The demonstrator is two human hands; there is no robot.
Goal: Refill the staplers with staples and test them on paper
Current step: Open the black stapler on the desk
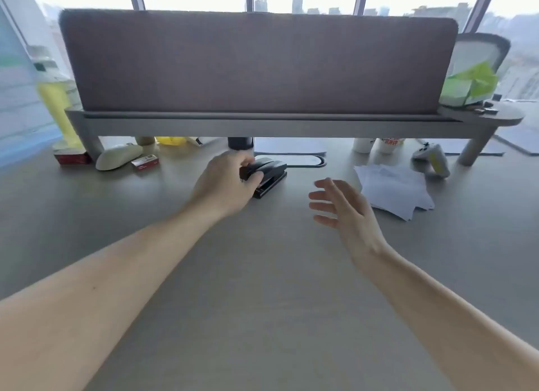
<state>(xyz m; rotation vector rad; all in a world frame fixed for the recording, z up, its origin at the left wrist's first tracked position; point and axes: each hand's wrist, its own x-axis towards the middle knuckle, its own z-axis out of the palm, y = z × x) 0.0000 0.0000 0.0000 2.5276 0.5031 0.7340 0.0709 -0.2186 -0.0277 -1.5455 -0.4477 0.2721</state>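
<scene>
While the left hand (224, 183) grips the near end of the black stapler (269, 172) at the desk's middle, the right hand (344, 207) hovers open and empty. Staple boxes (145, 162) far left and paper (393, 189) right look untouched, so refilling seems barely begun.

A big brown cloth-covered divider panel (256, 64) is standing on a grey metal shelf (262, 125) across the back of the grey surface (262, 274). A white computer mouse (118, 156) is lying near the shelf's left leg. A tall bottle of yellow liquid (57, 99) is standing far left. A white game controller (433, 158) is resting by the right leg. Two white paper cups (379, 145) are sitting under the shelf. Green sticky notes (469, 86) are lying on the shelf's right end. Tall city buildings (297, 5) are showing through the window.
</scene>
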